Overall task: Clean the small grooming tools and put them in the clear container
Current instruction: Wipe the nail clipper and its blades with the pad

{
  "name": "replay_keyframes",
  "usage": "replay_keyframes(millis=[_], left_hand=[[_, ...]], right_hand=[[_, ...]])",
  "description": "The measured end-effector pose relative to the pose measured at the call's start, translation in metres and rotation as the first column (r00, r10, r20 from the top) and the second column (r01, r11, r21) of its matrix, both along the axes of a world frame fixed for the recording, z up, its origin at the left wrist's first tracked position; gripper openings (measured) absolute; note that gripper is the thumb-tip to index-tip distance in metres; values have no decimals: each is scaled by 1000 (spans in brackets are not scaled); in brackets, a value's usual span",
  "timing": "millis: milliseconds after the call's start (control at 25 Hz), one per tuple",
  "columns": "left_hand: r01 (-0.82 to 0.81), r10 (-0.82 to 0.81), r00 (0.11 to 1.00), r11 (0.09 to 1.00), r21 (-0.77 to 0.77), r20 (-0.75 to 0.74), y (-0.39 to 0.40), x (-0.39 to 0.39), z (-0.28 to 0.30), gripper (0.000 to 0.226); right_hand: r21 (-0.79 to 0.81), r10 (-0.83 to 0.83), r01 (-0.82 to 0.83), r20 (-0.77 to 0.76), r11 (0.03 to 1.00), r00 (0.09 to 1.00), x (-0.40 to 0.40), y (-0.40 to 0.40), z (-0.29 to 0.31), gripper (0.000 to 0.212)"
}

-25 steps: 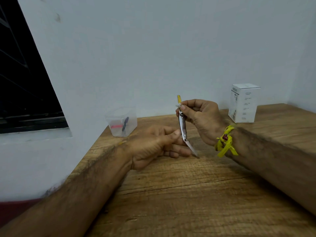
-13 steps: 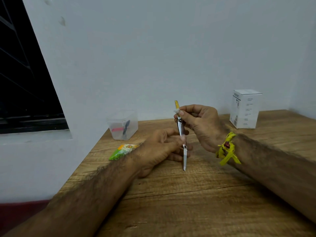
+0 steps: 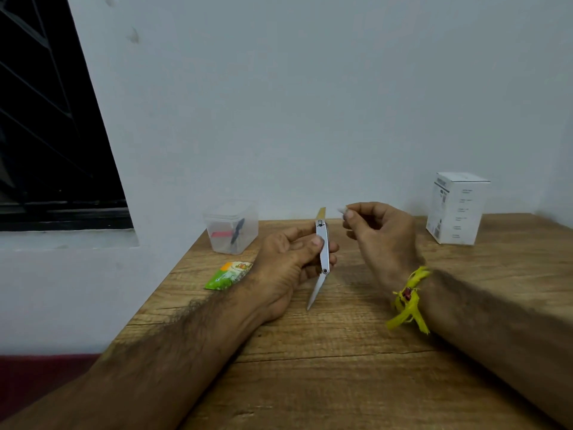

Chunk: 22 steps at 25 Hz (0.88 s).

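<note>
My left hand grips a slim silver nail clipper upright above the wooden table, thumb on its body. A thin blade folds out of its lower end and points down-left; a yellow tip sticks up at its top. My right hand hovers just right of the clipper, apart from it, and pinches a small white bit between thumb and forefinger. The clear container stands at the table's back left against the wall, with a pink tool and a dark tool inside.
A green and orange sachet lies on the table by my left wrist. A white carton stands at the back right near the wall. A dark window is at the far left. A yellow thread band circles my right wrist.
My right hand let go of the clipper's top and drew away to the right with the white bit. The clipper now stays in my left hand alone, its blade swung slightly left.
</note>
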<state>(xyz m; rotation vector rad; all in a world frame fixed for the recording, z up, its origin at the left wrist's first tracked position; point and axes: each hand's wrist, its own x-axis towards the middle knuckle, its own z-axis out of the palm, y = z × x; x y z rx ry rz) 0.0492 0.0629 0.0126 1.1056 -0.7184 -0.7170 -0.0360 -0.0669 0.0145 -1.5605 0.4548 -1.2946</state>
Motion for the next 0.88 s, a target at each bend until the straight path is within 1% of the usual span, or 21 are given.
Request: replay_keyframes(millis=[40, 120, 200, 280, 360, 440, 520, 600, 720, 880], left_hand=[[-14, 13, 1000, 1000, -12, -8, 0, 1, 0, 25], [-23, 23, 1000, 999, -30, -3, -1, 0, 0, 27], [-24, 24, 1000, 999, -46, 15, 0, -2, 0, 28], [-37, 39, 998, 998, -49, 39, 0, -4, 0, 30], [-40, 44, 997, 998, -56, 62, 1, -4, 0, 33], [-33, 38, 997, 997, -72, 69, 1, -5, 0, 34], [-37, 42, 998, 995, -90, 55, 2, -5, 2, 31], [-56, 61, 997, 994, -97, 45, 2, -3, 2, 27], [-74, 81, 993, 994, -82, 80, 1, -1, 0, 28], [-37, 46, 994, 996, -87, 102, 1, 1, -2, 36]], right_hand=[[-99, -55, 53, -22, 994, 998, -1, 1, -2, 10], [-294, -83, 60, -63, 954, 995, -3, 6, -4, 10], [-477, -106, 43, -106, 878, 989, -3, 12, -6, 10], [-594, -127, 37, -111, 803, 986, -4, 11, -8, 10], [-635, -130, 42, -94, 772, 987, -5, 8, -9, 10], [-624, -129, 55, -75, 780, 989, -5, 7, -8, 11], [-614, -116, 65, -44, 787, 992, -5, 9, -8, 11], [-639, -94, 63, -15, 766, 995, -3, 11, -9, 9], [-687, -75, 18, -54, 726, 996, -3, 10, -9, 8], [-701, -84, 13, -66, 713, 994, -3, 8, -10, 9]])
